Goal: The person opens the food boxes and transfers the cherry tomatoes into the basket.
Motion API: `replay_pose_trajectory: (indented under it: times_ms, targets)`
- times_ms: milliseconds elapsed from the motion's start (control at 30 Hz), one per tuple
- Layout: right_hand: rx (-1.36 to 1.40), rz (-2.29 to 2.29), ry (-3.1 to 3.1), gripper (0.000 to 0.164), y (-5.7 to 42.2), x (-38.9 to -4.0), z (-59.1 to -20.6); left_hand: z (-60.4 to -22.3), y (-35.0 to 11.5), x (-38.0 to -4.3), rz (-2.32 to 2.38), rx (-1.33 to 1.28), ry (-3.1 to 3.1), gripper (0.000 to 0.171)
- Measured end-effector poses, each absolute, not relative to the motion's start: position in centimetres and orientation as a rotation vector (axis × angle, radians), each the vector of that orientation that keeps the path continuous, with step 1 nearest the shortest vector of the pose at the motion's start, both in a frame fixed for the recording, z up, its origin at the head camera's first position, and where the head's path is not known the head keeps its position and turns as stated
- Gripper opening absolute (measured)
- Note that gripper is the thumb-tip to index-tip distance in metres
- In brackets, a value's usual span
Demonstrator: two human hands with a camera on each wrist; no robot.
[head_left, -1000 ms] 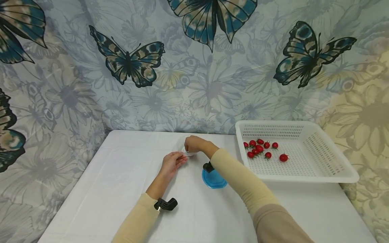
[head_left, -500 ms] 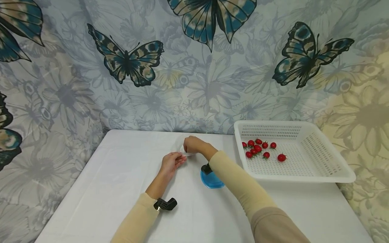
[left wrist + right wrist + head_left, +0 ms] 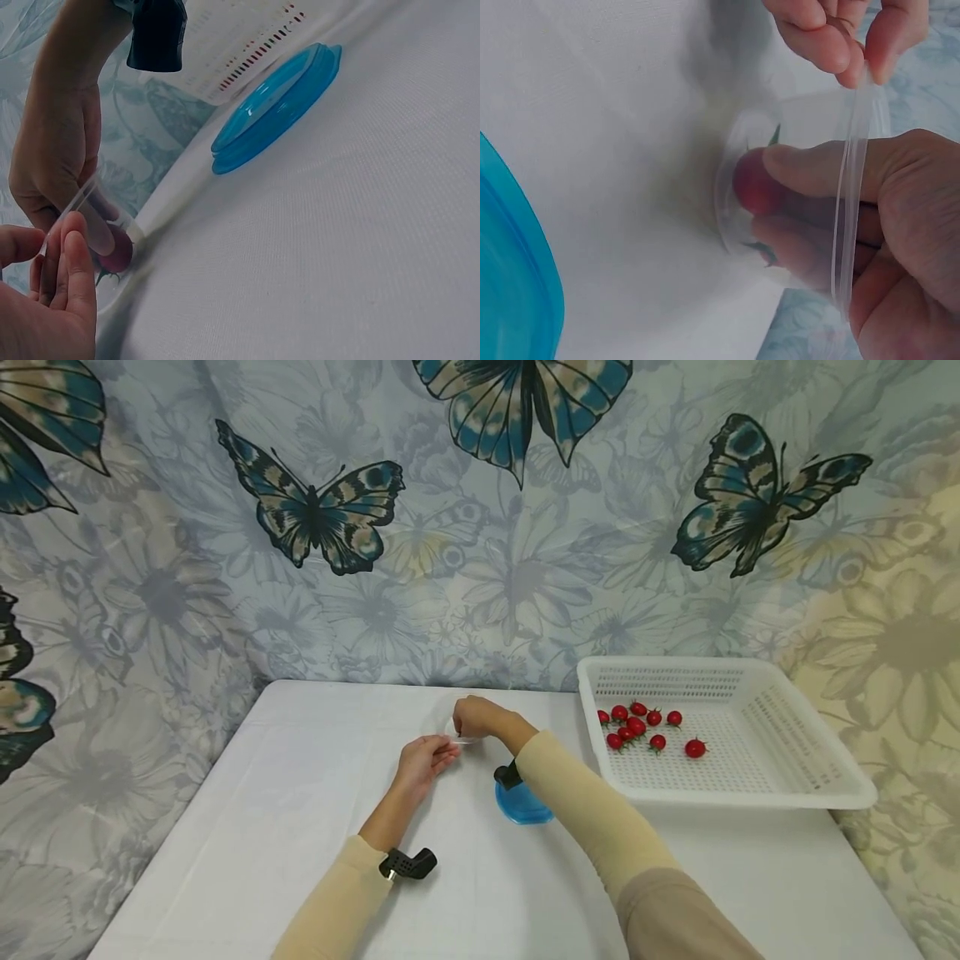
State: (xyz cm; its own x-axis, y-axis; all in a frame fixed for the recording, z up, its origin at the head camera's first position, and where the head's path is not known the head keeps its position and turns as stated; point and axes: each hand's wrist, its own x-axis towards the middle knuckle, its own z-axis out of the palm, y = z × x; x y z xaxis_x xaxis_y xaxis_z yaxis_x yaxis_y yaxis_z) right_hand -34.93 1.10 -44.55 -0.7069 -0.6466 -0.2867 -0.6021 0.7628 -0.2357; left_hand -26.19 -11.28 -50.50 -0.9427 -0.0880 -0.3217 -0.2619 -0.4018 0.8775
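Note:
My left hand point(image 3: 422, 768) pinches the rim of a clear round plastic tub point(image 3: 859, 112) between thumb and fingers. Inside the tub is my right hand point(image 3: 480, 718), reaching in through the mouth. Its thumb and fingers hold a red cherry tomato point(image 3: 757, 184) with a green stem close to the tub's base. Part of a second small red tomato point(image 3: 771, 259) with green leaves shows beside those fingers, partly hidden by them. In the left wrist view the held tomato point(image 3: 117, 250) shows through the tub wall.
A blue lid point(image 3: 525, 806) lies on the white-covered table point(image 3: 285, 793), partly under the right forearm in the head view. On the right stands a white perforated basket point(image 3: 750, 802) with several cherry tomatoes point(image 3: 636, 727) in its left part. A butterfly-patterned cloth backdrop point(image 3: 517, 585) rises behind the table.
The head view has shifted a little, moving the basket and lid slightly left in the picture. Both hands keep their places at the tub.

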Motion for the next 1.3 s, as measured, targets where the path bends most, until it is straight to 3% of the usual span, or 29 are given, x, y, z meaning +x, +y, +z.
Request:
replay_pose_trajectory:
  times_ms: [467, 833, 1033, 1300]
  targets:
    - [-1.002, -0.360, 2.634, 0.015, 2.0, -35.4, -44.2, -50.4, -11.2, -26.3, 2.493, -0.477, 1.657, 0.004]
    - [-0.977, -0.479, 2.626, 0.018, 3.5, -36.1, -41.7, -50.4, -11.3, -26.4, 2.454, -0.496, 1.681, 0.007]
    - [-1.019, -0.447, 2.701, 0.010, 4.7, -36.5, -40.2, -50.4, -11.4, -26.4, 2.457, -0.492, 1.677, 0.007]
    - [-0.897, -0.429, 2.742, 0.013, 6.8, -36.9, -38.3, -50.2, -11.3, -26.1, 2.457, -0.482, 1.676, 0.008]
